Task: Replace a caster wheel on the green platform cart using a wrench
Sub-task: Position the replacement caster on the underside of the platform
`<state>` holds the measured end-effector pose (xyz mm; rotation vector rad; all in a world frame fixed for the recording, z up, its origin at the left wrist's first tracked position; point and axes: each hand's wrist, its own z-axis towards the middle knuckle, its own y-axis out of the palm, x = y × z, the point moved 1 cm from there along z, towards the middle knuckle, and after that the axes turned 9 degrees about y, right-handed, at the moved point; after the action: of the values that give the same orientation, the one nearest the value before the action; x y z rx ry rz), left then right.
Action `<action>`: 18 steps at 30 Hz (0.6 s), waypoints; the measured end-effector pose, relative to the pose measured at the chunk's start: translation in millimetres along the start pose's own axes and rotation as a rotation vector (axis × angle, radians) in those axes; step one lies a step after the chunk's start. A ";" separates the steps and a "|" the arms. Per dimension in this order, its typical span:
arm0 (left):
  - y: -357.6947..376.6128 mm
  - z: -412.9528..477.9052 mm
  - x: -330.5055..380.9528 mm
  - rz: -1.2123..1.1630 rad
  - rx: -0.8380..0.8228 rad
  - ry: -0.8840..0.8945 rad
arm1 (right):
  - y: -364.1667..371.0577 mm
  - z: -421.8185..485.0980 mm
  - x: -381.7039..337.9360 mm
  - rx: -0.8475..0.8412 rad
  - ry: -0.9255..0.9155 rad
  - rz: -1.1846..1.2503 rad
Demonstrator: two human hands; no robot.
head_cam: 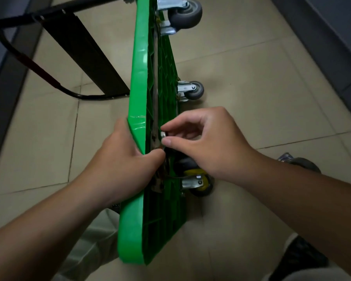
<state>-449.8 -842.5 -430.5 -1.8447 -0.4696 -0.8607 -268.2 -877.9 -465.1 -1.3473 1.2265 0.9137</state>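
The green platform cart [139, 82] stands on its side edge, its ribbed underside facing right. My left hand [122, 161] grips the near rim of the deck. My right hand [207, 138] pinches a small silver nut [163, 134] between thumb and forefinger at the underside. A yellow-hubbed caster [201, 182] is mounted just below my right hand. Two grey casters [187, 14] [195, 90] sit farther along the deck. A loose grey caster [301, 162] lies on the floor behind my right forearm. No wrench is visible.
The cart's black folding handle [39, 63] lies out to the left on the beige tiled floor [251, 67]. Dark grey walls [332, 37] run along both sides. My knees and a black shoe [300, 258] are at the bottom.
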 end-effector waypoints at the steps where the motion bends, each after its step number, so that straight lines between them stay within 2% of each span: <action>1: 0.3 0.2 0.7 0.001 0.002 -0.001 | 2.4 2.2 0.1 -0.003 -0.001 0.014; 18: 0.7 -3.0 6.1 0.039 0.003 -0.024 | 12.2 13.0 3.0 -0.034 0.004 0.003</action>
<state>-446.4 -845.9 -425.6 -1.8573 -0.4490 -0.8118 -278.1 -864.7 -472.5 -1.3750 1.2216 0.9378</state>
